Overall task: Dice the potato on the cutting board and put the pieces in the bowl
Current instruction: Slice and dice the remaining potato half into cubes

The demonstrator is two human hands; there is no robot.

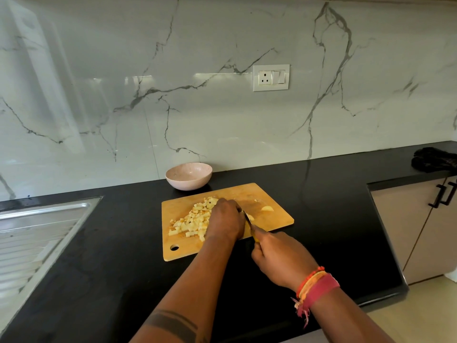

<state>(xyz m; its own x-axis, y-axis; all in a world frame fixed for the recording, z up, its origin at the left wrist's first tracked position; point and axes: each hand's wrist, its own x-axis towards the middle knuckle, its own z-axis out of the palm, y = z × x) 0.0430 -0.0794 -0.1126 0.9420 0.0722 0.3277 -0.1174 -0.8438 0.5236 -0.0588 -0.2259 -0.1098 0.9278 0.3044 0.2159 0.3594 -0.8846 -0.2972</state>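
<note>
A wooden cutting board [277, 216] lies on the black counter. A heap of diced potato [193, 220] covers its left half. My left hand [223, 220] rests curled at the heap's right edge, next to the blade; what it holds is hidden under it. My right hand [279, 258] grips a yellow-handled knife [248, 220], blade down on the board beside the left hand. One larger potato piece [267, 208] lies to the right of the blade. The pink bowl [189, 175] stands behind the board by the wall, with nothing visible inside.
A steel sink drainboard [37, 233] sits at the left. A dark cloth [435, 159] lies at the counter's far right. Cabinet doors with black handles [442, 196] stand below the right counter. A wall socket [271, 78] sits above the board.
</note>
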